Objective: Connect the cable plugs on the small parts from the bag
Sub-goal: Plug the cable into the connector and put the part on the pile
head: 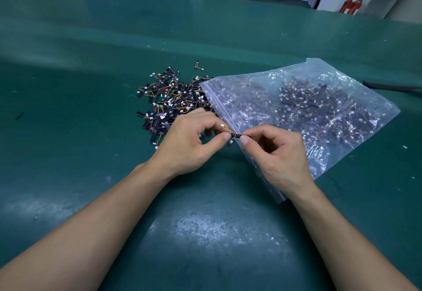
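You pinch one small part point(233, 136) between your left hand point(189, 144) and right hand point(279, 153) just above the bag point(319, 99) mouth, mid-connection judging by its free white plug point(222, 126); next, seat that plug squarely.

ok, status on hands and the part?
Left hand and right hand both pinch one small part. Its white plug stands free on the wire, not yet connected. Loose pile beyond, bag under right hand, nothing blocking.
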A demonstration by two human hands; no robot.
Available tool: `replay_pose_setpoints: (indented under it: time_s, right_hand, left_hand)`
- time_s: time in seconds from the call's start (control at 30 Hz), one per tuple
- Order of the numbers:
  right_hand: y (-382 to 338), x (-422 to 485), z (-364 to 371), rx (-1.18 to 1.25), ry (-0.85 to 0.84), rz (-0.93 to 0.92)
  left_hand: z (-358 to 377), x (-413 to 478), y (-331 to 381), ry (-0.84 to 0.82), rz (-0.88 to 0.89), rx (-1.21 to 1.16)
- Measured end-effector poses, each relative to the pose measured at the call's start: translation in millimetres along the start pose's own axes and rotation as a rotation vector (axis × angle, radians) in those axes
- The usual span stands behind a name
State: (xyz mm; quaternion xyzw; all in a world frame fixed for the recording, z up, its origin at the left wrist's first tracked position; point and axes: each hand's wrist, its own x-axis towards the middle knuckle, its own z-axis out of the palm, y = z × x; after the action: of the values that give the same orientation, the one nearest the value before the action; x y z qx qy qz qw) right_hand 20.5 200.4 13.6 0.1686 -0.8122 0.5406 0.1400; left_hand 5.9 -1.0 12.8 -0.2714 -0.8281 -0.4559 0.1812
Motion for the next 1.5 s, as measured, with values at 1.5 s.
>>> replay_pose_setpoints:
  time_s: [1.5]
  right_hand:
    - [7,10,-24,-0.374,0.121,0.106]
  left_hand:
    - [2,2,-9,0.013,-0.140,0.050]
